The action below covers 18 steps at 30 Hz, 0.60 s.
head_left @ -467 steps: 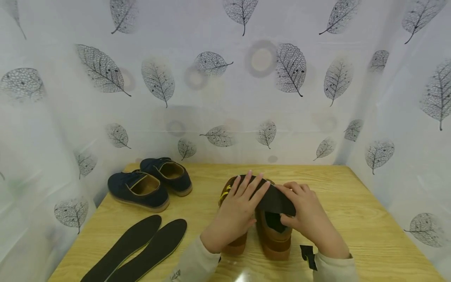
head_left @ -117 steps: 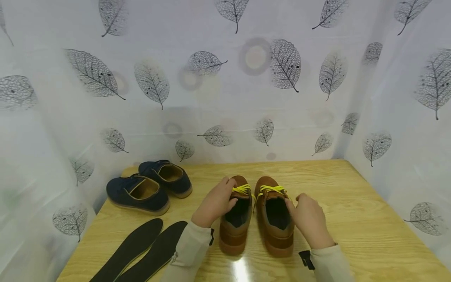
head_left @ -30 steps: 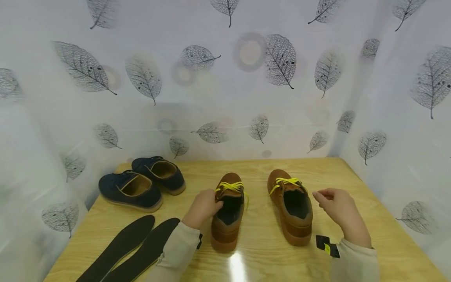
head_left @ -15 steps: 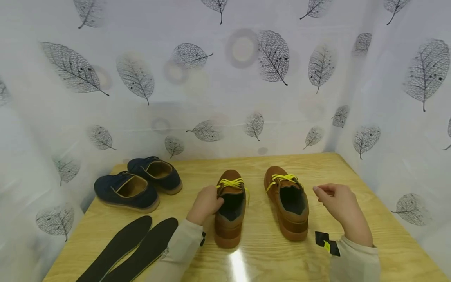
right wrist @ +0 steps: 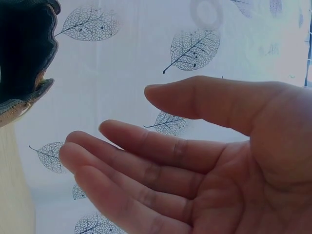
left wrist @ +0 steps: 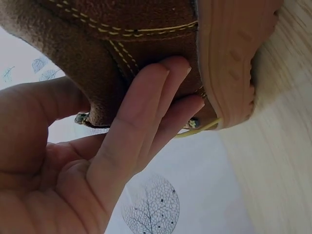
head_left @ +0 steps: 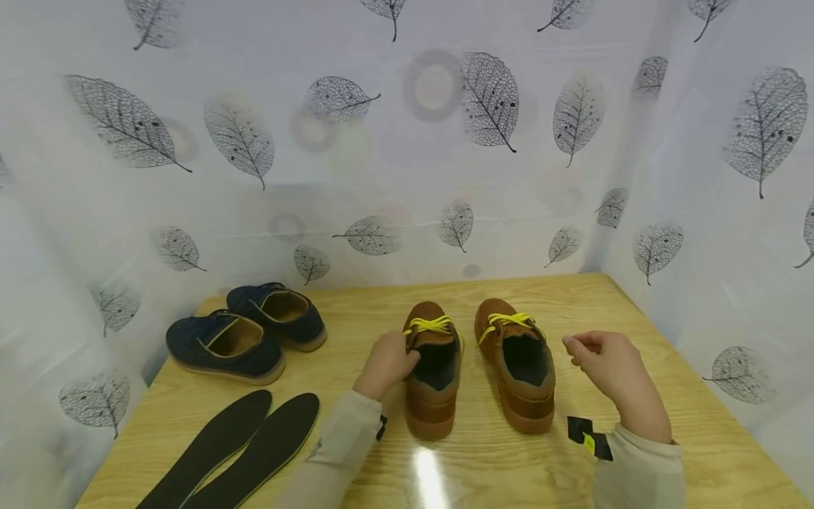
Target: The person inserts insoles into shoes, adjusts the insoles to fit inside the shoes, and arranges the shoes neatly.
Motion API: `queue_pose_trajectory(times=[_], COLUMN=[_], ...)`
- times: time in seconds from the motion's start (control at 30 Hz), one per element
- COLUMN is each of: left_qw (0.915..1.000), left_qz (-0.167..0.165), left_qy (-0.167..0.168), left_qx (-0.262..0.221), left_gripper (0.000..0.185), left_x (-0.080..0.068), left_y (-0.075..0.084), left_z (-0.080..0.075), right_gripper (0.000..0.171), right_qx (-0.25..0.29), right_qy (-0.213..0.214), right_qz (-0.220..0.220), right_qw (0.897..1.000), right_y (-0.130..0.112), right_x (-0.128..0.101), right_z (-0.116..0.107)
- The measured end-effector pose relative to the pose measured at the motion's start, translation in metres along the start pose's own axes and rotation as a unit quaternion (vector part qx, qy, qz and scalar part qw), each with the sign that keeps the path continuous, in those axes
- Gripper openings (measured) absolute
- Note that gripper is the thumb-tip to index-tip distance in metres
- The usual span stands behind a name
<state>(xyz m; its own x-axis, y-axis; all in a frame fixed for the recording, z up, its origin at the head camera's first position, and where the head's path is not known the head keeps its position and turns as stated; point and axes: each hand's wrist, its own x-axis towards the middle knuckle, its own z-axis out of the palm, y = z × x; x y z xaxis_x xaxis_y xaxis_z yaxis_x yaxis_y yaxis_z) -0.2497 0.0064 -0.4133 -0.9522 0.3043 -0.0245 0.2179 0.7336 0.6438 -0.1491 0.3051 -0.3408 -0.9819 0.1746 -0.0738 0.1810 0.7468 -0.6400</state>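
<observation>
A pair of brown suede shoes with yellow laces stands in the middle of the wooden table. My left hand grips the left brown shoe by its collar. In the left wrist view the fingers lie flat on the left brown shoe's outer side and the thumb is behind the collar. The right brown shoe stands free, close beside it. My right hand hovers just right of that shoe, holding nothing. The right wrist view shows my right hand with relaxed fingers and the shoe's edge at the top left.
Two navy shoes stand at the back left. Two black insoles lie side by side at the front left. White leaf-print curtains close off the table at the back and both sides.
My left hand has slid the left brown shoe to the right, closer to the other one. The right hand has stayed where it was, off its shoe.
</observation>
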Motion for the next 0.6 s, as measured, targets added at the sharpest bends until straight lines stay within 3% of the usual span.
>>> queue_pose_trajectory(times=[0.6], left_qw=[0.9996], left_qz=[-0.001], left_qy=[-0.003], left_qx=[-0.027], left_gripper=[0.02], left_x=[0.008], left_y=[0.011], left_z=[0.012], right_gripper=[0.046], right_qx=[-0.008], right_qy=[0.004], right_qz=[-0.01], right_qw=[1.0], right_y=[-0.001], right_x=[-0.001], right_z=[0.0])
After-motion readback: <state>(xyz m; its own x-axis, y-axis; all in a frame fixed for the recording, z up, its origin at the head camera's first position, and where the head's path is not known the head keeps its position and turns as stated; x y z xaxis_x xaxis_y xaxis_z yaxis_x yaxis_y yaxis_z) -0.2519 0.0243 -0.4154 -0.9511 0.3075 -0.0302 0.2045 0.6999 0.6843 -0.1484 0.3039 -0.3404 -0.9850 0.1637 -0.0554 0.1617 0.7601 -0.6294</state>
